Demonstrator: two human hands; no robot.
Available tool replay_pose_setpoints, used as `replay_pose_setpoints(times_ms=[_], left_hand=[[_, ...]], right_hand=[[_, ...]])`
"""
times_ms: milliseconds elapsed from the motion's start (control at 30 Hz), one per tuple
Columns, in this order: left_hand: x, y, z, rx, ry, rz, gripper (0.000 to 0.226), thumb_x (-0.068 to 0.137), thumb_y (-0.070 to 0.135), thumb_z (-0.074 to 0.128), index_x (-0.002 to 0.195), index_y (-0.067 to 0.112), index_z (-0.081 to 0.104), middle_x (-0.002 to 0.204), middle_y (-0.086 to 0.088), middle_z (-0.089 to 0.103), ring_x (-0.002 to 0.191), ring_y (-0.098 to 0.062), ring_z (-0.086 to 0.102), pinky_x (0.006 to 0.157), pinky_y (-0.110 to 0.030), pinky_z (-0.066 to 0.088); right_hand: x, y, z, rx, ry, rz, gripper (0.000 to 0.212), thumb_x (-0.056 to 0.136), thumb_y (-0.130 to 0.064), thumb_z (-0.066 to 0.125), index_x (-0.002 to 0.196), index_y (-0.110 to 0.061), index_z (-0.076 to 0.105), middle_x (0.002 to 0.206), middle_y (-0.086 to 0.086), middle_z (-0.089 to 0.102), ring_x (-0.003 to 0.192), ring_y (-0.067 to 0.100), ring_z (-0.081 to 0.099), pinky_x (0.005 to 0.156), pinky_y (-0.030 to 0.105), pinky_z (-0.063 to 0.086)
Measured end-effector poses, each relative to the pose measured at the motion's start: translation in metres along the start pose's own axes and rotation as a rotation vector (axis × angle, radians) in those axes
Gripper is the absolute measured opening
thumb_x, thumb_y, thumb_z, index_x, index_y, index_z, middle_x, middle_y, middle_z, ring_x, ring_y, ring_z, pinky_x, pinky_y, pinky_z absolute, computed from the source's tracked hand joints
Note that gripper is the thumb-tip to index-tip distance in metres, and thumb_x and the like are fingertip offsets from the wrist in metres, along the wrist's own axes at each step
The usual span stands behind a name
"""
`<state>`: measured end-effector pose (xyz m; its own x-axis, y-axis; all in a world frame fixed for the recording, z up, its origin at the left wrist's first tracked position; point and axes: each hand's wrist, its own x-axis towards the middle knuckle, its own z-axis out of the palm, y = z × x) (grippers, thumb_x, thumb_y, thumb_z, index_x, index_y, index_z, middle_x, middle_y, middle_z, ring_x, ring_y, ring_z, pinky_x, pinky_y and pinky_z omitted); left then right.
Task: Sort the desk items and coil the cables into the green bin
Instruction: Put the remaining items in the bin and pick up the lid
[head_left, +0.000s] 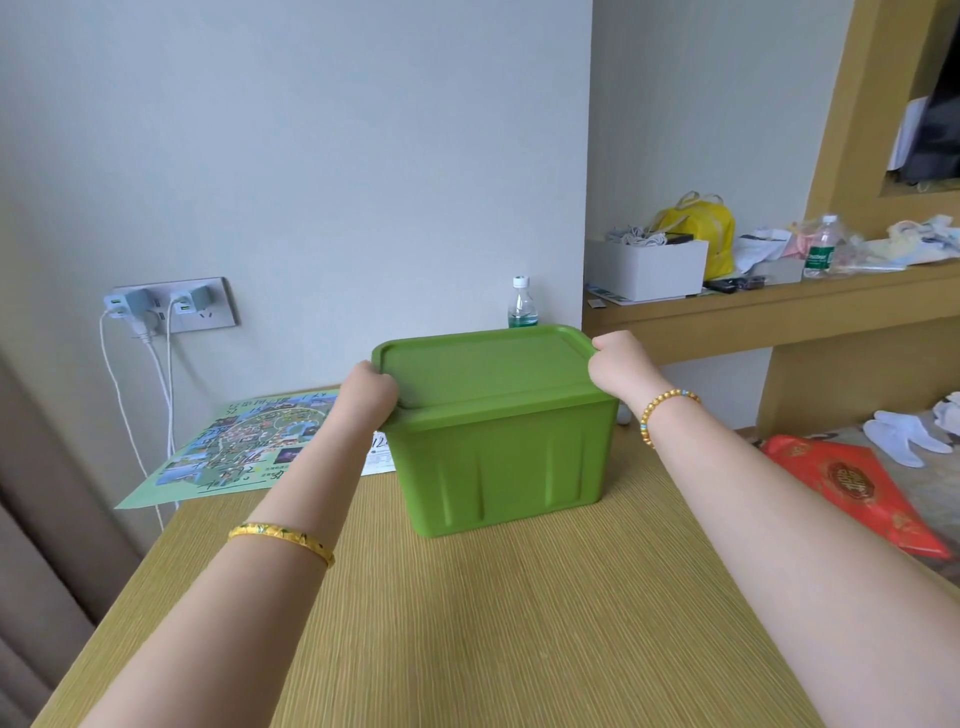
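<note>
While both your arms reach forward, the table (519, 623) spreads beneath them, carrying the green bin (498, 462) between your two hands. Its lid (483, 369) sits on top, closed or nearly so. Your left hand (370, 391) has its fingers curled over the lid's left edge, gripping it; your right hand (618, 364) has its fingers hooked on the lid's right corner the same way. Just left of your left fingers, a printed map sheet (244, 452) lies flat on the table. Beyond your right fingers, a small water bottle (521, 304) stands upright against the wall, behind the bin.
</note>
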<state>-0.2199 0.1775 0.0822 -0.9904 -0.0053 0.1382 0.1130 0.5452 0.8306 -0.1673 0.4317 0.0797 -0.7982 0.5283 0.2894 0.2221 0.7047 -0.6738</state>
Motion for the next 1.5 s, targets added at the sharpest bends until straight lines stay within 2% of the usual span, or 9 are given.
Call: replay_pose_setpoints(times_ms=[100, 167, 267, 500, 733, 1100, 1233, 1367, 1500], left_hand=[[0.008, -0.008, 0.001, -0.054, -0.031, -0.103, 0.032, 0.090, 0.003, 0.031, 0.116, -0.004, 0.048, 0.085, -0.010, 0.044, 0.070, -0.024, 0.041, 0.061, -0.027, 0.031], [0.011, -0.012, 0.002, -0.155, -0.043, -0.186, 0.037, 0.089, 0.007, 0.034, 0.124, -0.003, 0.045, 0.093, -0.014, 0.047, 0.079, -0.027, 0.045, 0.069, -0.032, 0.038], [0.009, -0.018, 0.005, -0.438, -0.029, -0.271, 0.029, 0.086, 0.013, 0.046, 0.115, 0.006, 0.047, 0.102, -0.014, 0.053, 0.079, -0.026, 0.050, 0.069, -0.033, 0.044], [-0.014, -0.032, 0.018, -0.892, 0.013, -0.312, 0.056, 0.084, 0.019, 0.056, 0.137, 0.013, 0.037, 0.093, -0.004, 0.054, 0.069, -0.015, 0.049, 0.056, -0.024, 0.038], [-0.018, -0.026, 0.014, -1.011, 0.021, -0.275, 0.059, 0.085, 0.009, 0.053, 0.139, 0.016, 0.031, 0.097, -0.005, 0.055, 0.069, -0.014, 0.053, 0.055, -0.025, 0.041], [0.073, -0.038, -0.086, -1.009, 0.175, -0.157, 0.060, 0.081, 0.004, 0.052, 0.138, 0.012, 0.035, 0.110, -0.012, 0.053, 0.088, -0.026, 0.053, 0.080, -0.037, 0.047], [0.116, -0.069, -0.113, -0.950, 0.252, -0.187, 0.042, 0.081, 0.002, 0.050, 0.122, 0.009, 0.047, 0.103, -0.012, 0.054, 0.082, -0.025, 0.053, 0.069, -0.030, 0.046], [0.151, -0.101, -0.127, -0.917, 0.295, -0.260, 0.022, 0.077, 0.005, 0.046, 0.098, 0.012, 0.047, 0.092, -0.010, 0.052, 0.078, -0.024, 0.051, 0.070, -0.028, 0.043], [0.174, -0.128, -0.131, -0.938, 0.326, -0.295, 0.007, 0.073, 0.004, 0.040, 0.073, 0.011, 0.040, 0.069, -0.005, 0.045, 0.057, -0.021, 0.044, 0.061, -0.025, 0.040]], right_hand=[[-0.003, 0.003, 0.005, 0.105, 0.001, 0.013, 0.027, 0.072, 0.009, 0.034, 0.060, -0.015, 0.038, 0.062, 0.003, 0.036, 0.058, 0.020, 0.028, 0.048, 0.028, 0.014], [-0.002, 0.005, 0.005, 0.251, -0.014, 0.068, 0.032, 0.082, 0.003, 0.038, 0.098, -0.009, 0.063, 0.092, 0.011, 0.060, 0.077, 0.028, 0.053, 0.057, 0.030, 0.039], [-0.002, 0.008, 0.008, 0.519, -0.014, 0.288, 0.046, 0.091, -0.013, 0.048, 0.134, 0.000, 0.041, 0.123, 0.016, 0.055, 0.111, 0.033, 0.056, 0.097, 0.045, 0.044], [-0.016, 0.015, 0.017, 0.946, -0.059, 0.485, 0.049, 0.082, -0.021, 0.056, 0.128, -0.005, 0.050, 0.133, 0.013, 0.052, 0.122, 0.031, 0.049, 0.105, 0.048, 0.037], [-0.031, 0.001, 0.005, 1.082, 0.026, 0.502, 0.039, 0.082, -0.010, 0.059, 0.120, -0.002, 0.057, 0.124, 0.016, 0.059, 0.113, 0.031, 0.057, 0.101, 0.047, 0.042], [-0.007, -0.110, 0.062, 1.175, 0.071, 0.461, 0.030, 0.080, -0.006, 0.060, 0.109, -0.004, 0.054, 0.115, 0.010, 0.058, 0.111, 0.028, 0.056, 0.100, 0.046, 0.043], [0.011, -0.147, 0.117, 1.164, -0.010, 0.443, 0.034, 0.081, -0.005, 0.052, 0.115, -0.002, 0.049, 0.106, 0.006, 0.047, 0.098, 0.023, 0.048, 0.096, 0.037, 0.041], [0.027, -0.168, 0.167, 1.151, -0.082, 0.432, 0.004, 0.080, -0.003, 0.048, 0.082, -0.006, 0.046, 0.095, 0.009, 0.047, 0.087, 0.023, 0.045, 0.093, 0.038, 0.042], [0.043, -0.174, 0.211, 1.122, -0.155, 0.402, 0.021, 0.080, -0.001, 0.043, 0.068, -0.015, 0.033, 0.076, 0.003, 0.034, 0.078, 0.021, 0.032, 0.074, 0.032, 0.032]])
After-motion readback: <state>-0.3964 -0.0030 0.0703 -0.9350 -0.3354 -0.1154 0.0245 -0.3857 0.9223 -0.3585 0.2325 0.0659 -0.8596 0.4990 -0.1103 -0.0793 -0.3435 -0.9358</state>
